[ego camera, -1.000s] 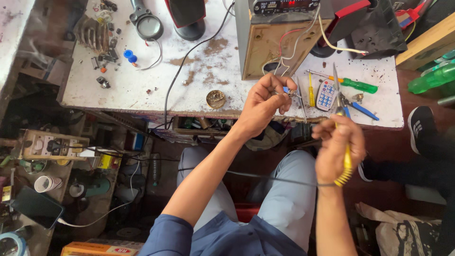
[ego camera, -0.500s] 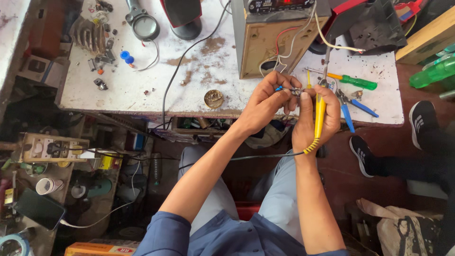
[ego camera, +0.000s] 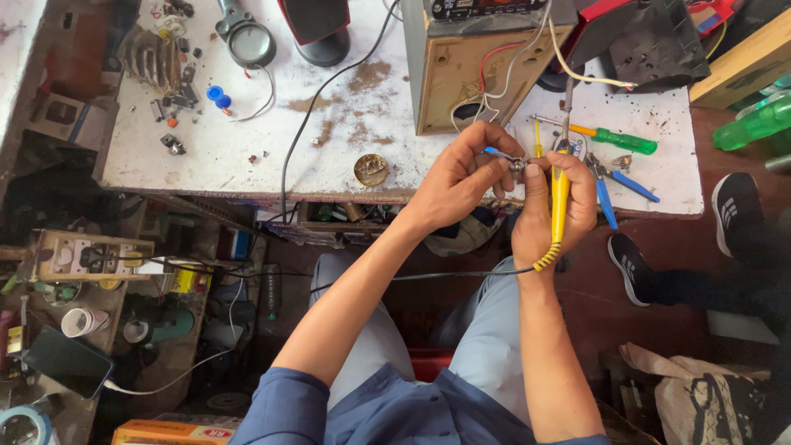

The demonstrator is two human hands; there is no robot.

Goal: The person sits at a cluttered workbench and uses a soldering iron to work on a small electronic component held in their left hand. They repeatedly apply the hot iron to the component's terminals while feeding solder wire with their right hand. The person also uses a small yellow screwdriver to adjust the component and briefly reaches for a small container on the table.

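The yellow-handled soldering iron (ego camera: 560, 198) stands nearly upright in the view, its long axis running from the person toward the desk (ego camera: 247, 156), metal tip pointing away at the far end and the coiled yellow strain relief and black cord at the near end. The right hand (ego camera: 552, 210) is clenched around its handle. Just beside it, the left hand (ego camera: 457, 177) pinches a small metal part (ego camera: 517, 167) with a blue wire between thumb and fingertips (too small to identify further). Both hands hover over the desk's near edge. Blue-handled pliers (ego camera: 614, 185) and a green screwdriver (ego camera: 622, 140) lie to the right; a wooden box (ego camera: 461, 74) stands behind.
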